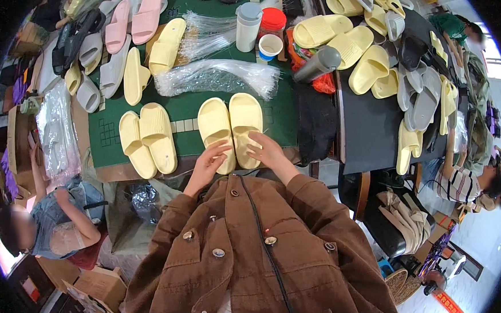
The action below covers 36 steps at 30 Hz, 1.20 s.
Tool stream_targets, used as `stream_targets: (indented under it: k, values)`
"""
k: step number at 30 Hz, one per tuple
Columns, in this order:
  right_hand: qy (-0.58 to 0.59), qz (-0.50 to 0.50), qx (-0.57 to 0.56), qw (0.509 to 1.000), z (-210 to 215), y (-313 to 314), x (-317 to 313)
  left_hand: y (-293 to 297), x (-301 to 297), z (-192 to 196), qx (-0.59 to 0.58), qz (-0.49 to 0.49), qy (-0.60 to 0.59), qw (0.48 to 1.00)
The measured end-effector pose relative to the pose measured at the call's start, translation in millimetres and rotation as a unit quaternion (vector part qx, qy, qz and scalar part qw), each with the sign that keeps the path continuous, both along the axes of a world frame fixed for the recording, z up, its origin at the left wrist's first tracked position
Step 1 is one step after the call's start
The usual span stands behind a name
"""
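The left hand (209, 157) is resting open, fingers spread, on the heel of the left pale yellow slipper (216, 128); the right hand (267, 150) is lying flat on the heel of its mate (245, 124) — neither is gripping; the pair is sitting side by side on the green mat (190, 104), near a second yellow pair (147, 140) — clear plastic bags (215, 77) lying beyond.

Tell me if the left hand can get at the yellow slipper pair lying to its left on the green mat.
Probably yes. The left hand rests on the middle pair, and only bare green mat separates it from the left pair, with nothing between.
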State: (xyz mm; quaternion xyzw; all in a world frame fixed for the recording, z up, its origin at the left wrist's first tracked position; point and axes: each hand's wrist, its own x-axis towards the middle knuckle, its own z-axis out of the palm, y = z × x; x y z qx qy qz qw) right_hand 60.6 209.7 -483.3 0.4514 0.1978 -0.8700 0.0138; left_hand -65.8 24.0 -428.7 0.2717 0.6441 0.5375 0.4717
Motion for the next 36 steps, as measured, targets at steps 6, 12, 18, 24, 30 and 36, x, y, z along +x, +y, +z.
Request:
stream_targets:
  k: [6,12,18,24,30,36]
  values:
    - [-0.039,0.059,0.076,0.995,1,4,0,-9,6,-3,0.060,0.113,-0.293,0.948]
    - [-0.073,0.063,0.115,0.989,-8,2,-3,-32,-2,-31,0.148,0.305,-0.443,0.830]
    - [-0.048,0.083,0.080,0.992,0,0,-5,-52,-13,-49,0.089,0.450,-0.375,0.806]
    - [-0.062,0.154,0.085,0.983,-1,0,-4,-46,-19,-32,0.045,0.549,-0.335,0.765]
    - [-0.080,0.112,0.174,0.975,-7,-9,-10,-38,-2,-23,-0.081,0.323,-0.094,0.938]
    - [-0.077,0.142,0.242,0.957,-4,-17,-21,-17,12,-37,-0.136,0.126,-0.007,0.983]
